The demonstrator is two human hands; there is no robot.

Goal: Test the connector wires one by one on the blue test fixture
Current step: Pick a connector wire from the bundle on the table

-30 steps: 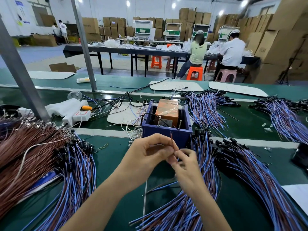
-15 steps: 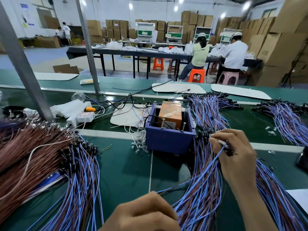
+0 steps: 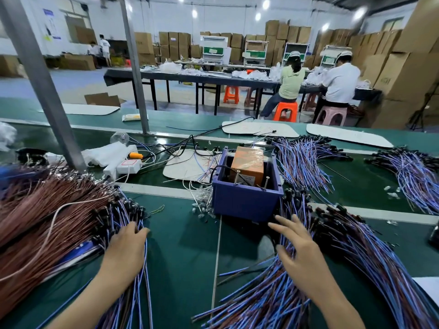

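Both hands have left the spot in front of the blue test fixture (image 3: 247, 205), where a second ago they met over a single wire. The left hand (image 3: 127, 250) now lies on the near edge of the left pile of wires (image 3: 59, 222). Its fingertips are lost among the brown and blue strands, so I cannot tell whether it pinches one or only rests there. The right hand (image 3: 300, 255), which half a second ago gripped a connector farther out, has come back closer and is above the right pile of wires (image 3: 361, 252) with fingers spread, holding nothing.

My reading is that one wire is done with and the next is not yet chosen — the work sits between two tests. No wire is at the fixture, which stands mid-bench between the two piles with an orange block (image 3: 248, 162) inside it and thin upright pins (image 3: 237, 178) at its near side.

The green bench (image 3: 185, 252) also carries a thin metal rod (image 3: 216, 262) lying lengthwise below the fixture, a white power strip (image 3: 128, 163) to its left and more blue bundles (image 3: 304, 160) beyond it. A slanted metal post (image 3: 40, 86) rises at the left. Behind is a workshop — two people sit on stools at a long dark table (image 3: 190, 78), and cardboard boxes (image 3: 403, 67) are stacked along the walls.
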